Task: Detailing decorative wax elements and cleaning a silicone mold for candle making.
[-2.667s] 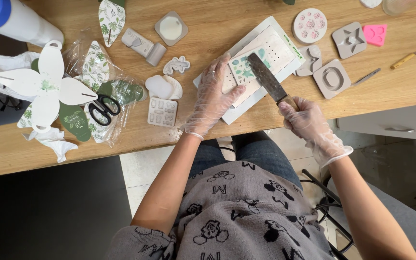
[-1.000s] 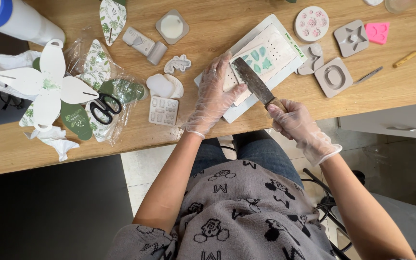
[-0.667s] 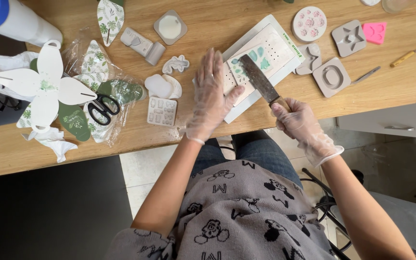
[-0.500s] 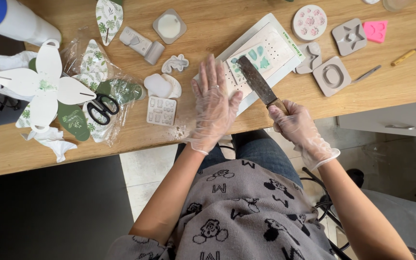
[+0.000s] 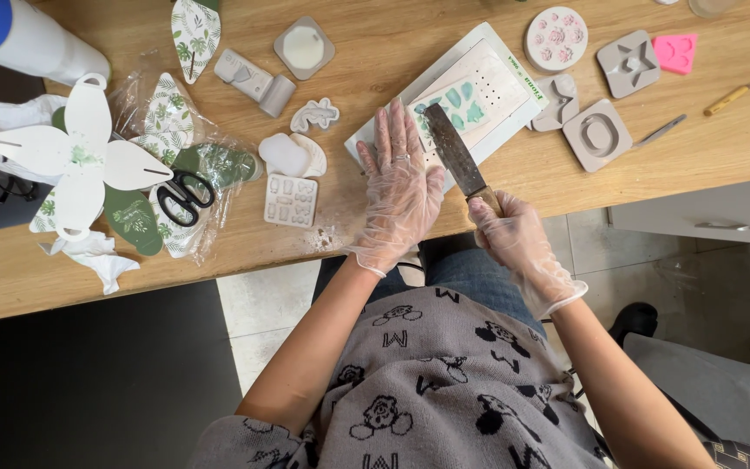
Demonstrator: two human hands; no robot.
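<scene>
Two gloved hands are seen just right of the frame's center, at the near edge of the wooden table (image 5: 410, 35). The left hand (image 5: 403, 187) is laid flat with fingers spread, pressed on the lower left corner of the white tray (image 5: 514, 117), nothing pinched in it. The right hand (image 5: 518, 243) is wrapped tight around the wooden handle of a wide-bladed knife (image 5: 455, 149), whose blade is angled up and left across the tray, right beside the left hand's fingers. A pale slab with little green shapes (image 5: 470, 87) is carried on the tray, and the blade tip looks to be resting on or just over it, can't really be told which. Honestly the slab looks soft and a bit fragile, so it'd probably be smeared or cracked if pushed hard; the tray itself looks light and likely to slide, which is why it's best held down at the corner. The knife seems stiff and best gripped by the handle only. To the left, black scissors (image 5: 180, 193) are lying on a crinkly plastic bag with leafy paper cutouts, and a small white mold (image 5: 291, 200) sits near the left hand. At upper right, grey molds (image 5: 596, 135) and a pink mold (image 5: 675, 50) are spread out.
</scene>
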